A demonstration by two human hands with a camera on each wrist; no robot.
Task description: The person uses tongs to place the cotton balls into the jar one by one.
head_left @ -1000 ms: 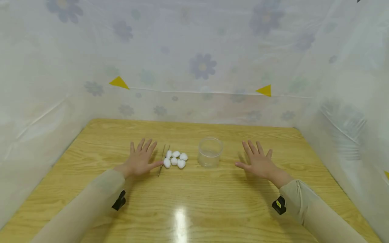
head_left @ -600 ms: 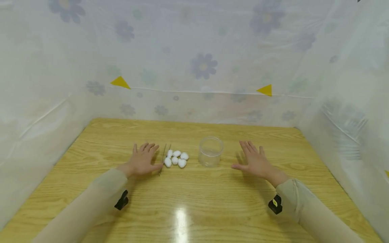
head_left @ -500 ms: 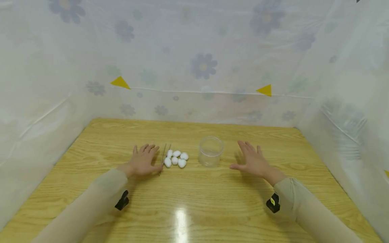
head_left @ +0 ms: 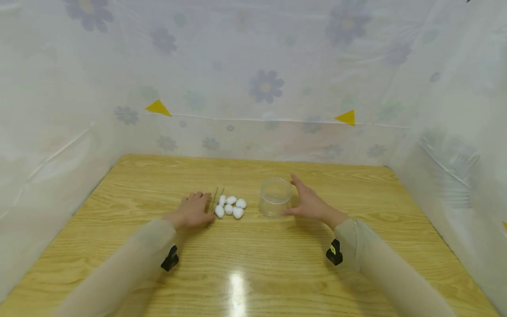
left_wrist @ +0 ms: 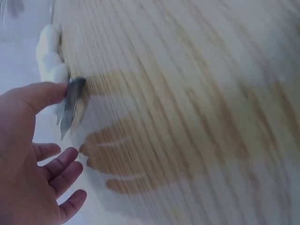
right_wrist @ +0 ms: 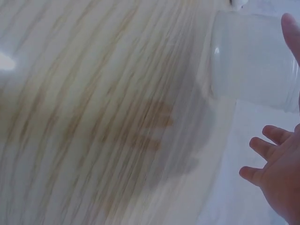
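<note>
My left hand (head_left: 192, 211) hovers low over the table with its fingers loosely extended. Its thumb is right at the joined end of a pair of metal tweezers (left_wrist: 71, 103), whose two thin arms point away toward the back. Just right of the tweezers lie several white cotton balls (head_left: 228, 209) in a small cluster. Further right stands a clear, round plastic jar (head_left: 274, 207) without a lid. Around its right side my right hand (head_left: 312, 205) spreads, thumb at the front and index finger at the back. In the right wrist view the other fingers reach out below the jar (right_wrist: 253, 61).
The wood-grain table (head_left: 253, 264) reflects a bright light near its front. Pale flowered sheeting (head_left: 265, 141) closes off the back and both sides. Yellow triangles (head_left: 345, 117) mark the back sheet. A black wrist camera (head_left: 334, 253) sits under each forearm.
My right hand has moved left, from well clear of the jar to its right side. My left hand has shifted slightly right, toward the tweezers. The tweezers, cotton balls and jar stay in place.
</note>
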